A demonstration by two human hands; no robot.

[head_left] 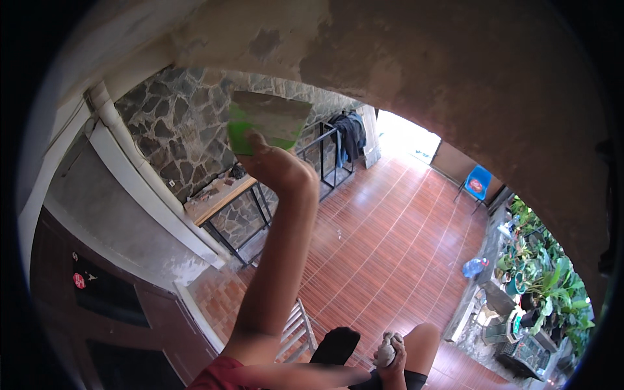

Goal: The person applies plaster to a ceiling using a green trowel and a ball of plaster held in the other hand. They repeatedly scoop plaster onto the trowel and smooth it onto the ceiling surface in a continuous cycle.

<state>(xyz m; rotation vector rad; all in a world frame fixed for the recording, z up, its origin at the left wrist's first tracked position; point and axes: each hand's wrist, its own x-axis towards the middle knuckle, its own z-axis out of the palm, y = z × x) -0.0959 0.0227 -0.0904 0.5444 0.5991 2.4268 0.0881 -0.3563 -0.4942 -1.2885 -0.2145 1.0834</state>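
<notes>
My left hand (276,166) is raised high on a bent wrist, closed on a green flat scraper (237,120) whose face is smeared with grey paste, just below the rough plastered overhead surface (442,58). My right hand (393,364) is low at the lower right, beside my bare knee, with whitened fingers wrapped round a whitish lump (387,351) that I cannot make out clearly.
Below lie a red tiled floor (383,247) and a white ladder (300,328). A wooden-topped table (221,198) and black metal frame with hung clothes (348,133) line the stone wall. Right are a blue chair (479,179), a water bottle (474,266) and potted plants (546,286).
</notes>
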